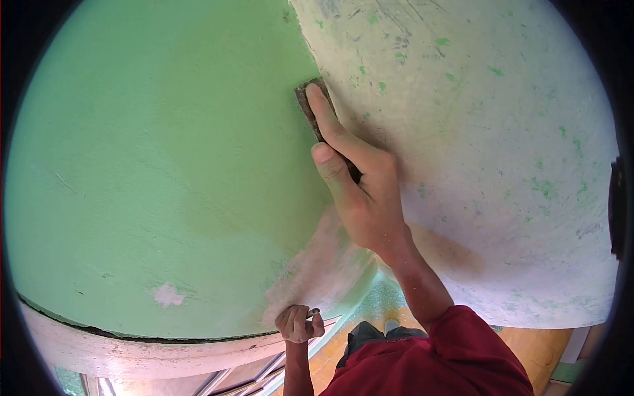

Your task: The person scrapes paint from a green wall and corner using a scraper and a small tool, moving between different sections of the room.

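Note:
My right hand (370, 178) is closed round a dark, worn sanding block (308, 109), a narrow rectangle. My index finger lies along its top and my thumb presses its near side. The block rests where the green wall (165, 132) meets the whitish wall (489, 132). Lower down, my left hand (297, 323) is closed near the bottom of the green wall, beside a pale, rubbed patch (317, 264). A small dark-ended object (314, 311) pokes out between its thumb and fingers; its kind is too small to tell.
Green specks and dark scuffs mark the whitish wall. A curved whitish ledge (165, 360) runs beneath the green wall, with a dark gap along its top. Framed panes (244, 379) show below it. The yellowish floor (330, 356) and pale dust (383, 300) lie by the corner.

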The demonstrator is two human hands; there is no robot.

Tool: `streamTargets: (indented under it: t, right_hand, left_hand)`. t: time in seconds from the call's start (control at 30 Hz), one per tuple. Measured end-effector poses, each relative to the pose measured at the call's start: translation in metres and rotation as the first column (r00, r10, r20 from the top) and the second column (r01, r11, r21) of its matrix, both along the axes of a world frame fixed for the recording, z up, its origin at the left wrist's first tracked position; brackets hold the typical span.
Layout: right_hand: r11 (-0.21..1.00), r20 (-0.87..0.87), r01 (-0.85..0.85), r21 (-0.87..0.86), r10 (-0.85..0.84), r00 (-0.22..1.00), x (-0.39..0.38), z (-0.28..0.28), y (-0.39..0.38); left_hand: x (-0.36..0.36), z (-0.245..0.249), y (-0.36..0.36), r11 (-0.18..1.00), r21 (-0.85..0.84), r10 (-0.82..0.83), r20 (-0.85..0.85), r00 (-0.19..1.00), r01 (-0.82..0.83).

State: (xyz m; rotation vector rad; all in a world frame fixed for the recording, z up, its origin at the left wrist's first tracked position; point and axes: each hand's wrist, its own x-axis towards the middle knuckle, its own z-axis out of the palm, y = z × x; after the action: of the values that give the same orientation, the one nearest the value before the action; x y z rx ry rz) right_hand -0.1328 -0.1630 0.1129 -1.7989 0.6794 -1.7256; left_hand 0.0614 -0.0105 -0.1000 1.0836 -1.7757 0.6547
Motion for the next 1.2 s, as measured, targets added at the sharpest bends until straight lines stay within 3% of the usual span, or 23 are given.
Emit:
streamTargets:
  t: [0.13, 0.2, 0.33, 0.4, 0.43, 0.5, 0.73, 1.03, 1.13, 1.2]
  right_hand:
    - [0.986, 0.048, 0.018, -0.164, -0.01, 0.999, 0.006, -0.017, -0.005]
    - [0.993, -0.037, -0.067, 0.093, 0.071, 0.997, -0.003, 0.001, 0.005]
    - [0.993, 0.023, -0.088, 0.077, 0.086, 0.996, 0.0, -0.012, 0.0]
    - [0.986, 0.003, -0.008, -0.166, 0.008, 1.0, 0.003, -0.018, -0.009]
    - [0.986, 0.002, -0.002, -0.167, 0.002, 1.0, 0.0, -0.017, -0.01]
    - [0.99, 0.065, -0.139, 0.036, 0.137, 0.989, -0.002, 0.004, -0.002]
    - [0.997, 0.019, -0.068, -0.035, 0.069, 0.997, -0.006, -0.012, -0.003]
    - [0.979, 0.013, -0.136, 0.151, 0.136, 0.991, -0.008, 0.006, 0.003]
    - [0.993, 0.104, -0.115, 0.009, 0.114, 0.988, 0.001, -0.006, -0.004]
    - [0.997, -0.017, -0.066, -0.051, 0.065, 0.998, -0.003, -0.039, 0.004]
  left_hand:
    - [0.002, 0.0, 0.0, 1.0, 0.01, -0.021, -0.022, 1.0, 0.021]
    - [0.001, -0.002, -0.001, 1.0, -0.004, -0.004, -0.006, 1.0, 0.004]
    - [-0.001, 0.001, -0.001, 1.0, -0.011, 0.011, 0.006, 1.0, -0.011]
    - [0.0, 0.0, -0.002, 1.0, -0.026, 0.004, 0.003, 1.0, -0.004]
    - [-0.001, -0.001, -0.003, 0.999, -0.035, -0.004, 0.001, 1.0, 0.004]
    - [0.001, -0.002, 0.0, 1.0, -0.005, -0.015, 0.002, 1.0, 0.015]
    - [0.0, 0.0, -0.002, 1.0, 0.004, -0.014, -0.001, 1.0, 0.014]
    - [0.001, -0.001, -0.003, 1.0, -0.016, -0.004, 0.022, 1.0, 0.004]
    - [0.0, 0.0, -0.003, 1.0, -0.028, 0.015, 0.026, 1.0, -0.015]
    - [0.0, -0.002, -0.004, 0.999, -0.034, 0.009, 0.014, 1.0, -0.009]
